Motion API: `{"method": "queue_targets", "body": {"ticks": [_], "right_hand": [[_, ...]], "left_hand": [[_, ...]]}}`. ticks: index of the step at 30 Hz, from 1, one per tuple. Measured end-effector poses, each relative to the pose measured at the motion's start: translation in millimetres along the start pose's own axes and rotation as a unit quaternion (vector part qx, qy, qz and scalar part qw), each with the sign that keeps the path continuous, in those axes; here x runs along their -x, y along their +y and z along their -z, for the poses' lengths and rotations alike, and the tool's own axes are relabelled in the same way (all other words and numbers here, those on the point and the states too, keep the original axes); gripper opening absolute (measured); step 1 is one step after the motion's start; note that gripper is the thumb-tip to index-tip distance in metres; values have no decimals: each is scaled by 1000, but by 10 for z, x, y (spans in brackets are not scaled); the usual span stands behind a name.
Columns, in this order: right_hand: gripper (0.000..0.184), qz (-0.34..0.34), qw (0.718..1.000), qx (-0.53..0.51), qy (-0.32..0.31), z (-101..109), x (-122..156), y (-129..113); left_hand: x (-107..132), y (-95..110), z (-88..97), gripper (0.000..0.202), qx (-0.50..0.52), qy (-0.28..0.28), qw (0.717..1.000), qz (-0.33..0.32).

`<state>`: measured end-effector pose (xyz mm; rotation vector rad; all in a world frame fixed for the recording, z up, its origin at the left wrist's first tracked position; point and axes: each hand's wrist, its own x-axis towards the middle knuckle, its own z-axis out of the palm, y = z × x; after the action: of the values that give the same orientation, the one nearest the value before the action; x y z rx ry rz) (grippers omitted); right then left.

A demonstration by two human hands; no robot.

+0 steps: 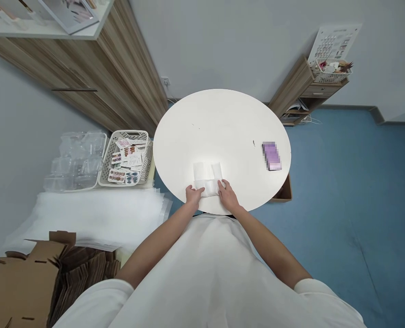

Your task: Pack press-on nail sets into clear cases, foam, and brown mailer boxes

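A white foam-like sheet (206, 175) lies at the near edge of the round white table (223, 123), partly folded into a small packet. My left hand (193, 194) grips the packet's left end with curled fingers. My right hand (225, 191) presses and pinches its right end. What the sheet wraps is hidden. A small purple pack (271, 156) lies apart on the table's right side.
Left of the table stands a white mesh basket (144, 157) with several printed cards, clear plastic trays (75, 159), a stack of white foam sheets (93, 216) and flat cardboard boxes (24, 278). Wooden cabinets stand behind. Blue floor lies to the right.
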<state>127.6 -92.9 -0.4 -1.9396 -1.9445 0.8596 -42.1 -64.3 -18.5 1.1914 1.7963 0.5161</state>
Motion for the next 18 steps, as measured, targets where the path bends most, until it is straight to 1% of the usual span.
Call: {"method": "queue_targets", "body": {"ticks": [2, 3, 4, 6, 8, 12, 15, 18], "right_hand": [[50, 6, 1000, 7, -5, 5, 7, 10], [51, 5, 1000, 10, -7, 7, 8, 15], [51, 1, 1000, 14, -8, 8, 7, 21], [51, -5, 1000, 16, -5, 7, -3, 26], [51, -6, 1000, 14, -1, -3, -22, 20], [50, -2, 1000, 4, -9, -35, -73, -16], [50, -8, 1000, -19, -13, -37, -102, -29], [46, -17, 996, -85, -18, -4, -112, -19]], "left_hand": [[-2, 54, 79, 51, 76, -39, 993, 80], [8, 80, 116, 44, 105, -58, 987, 108], [21, 104, 147, 36, 117, -78, 984, 112], [53, 150, 182, 20, 111, -98, 985, 89], [78, 199, 176, 14, 85, -94, 991, 47], [111, 334, 55, 11, 13, -93, 994, -53], [140, 433, -69, 11, -37, -96, 991, -91], [184, 472, -162, 10, -74, -107, 984, -120]]}}
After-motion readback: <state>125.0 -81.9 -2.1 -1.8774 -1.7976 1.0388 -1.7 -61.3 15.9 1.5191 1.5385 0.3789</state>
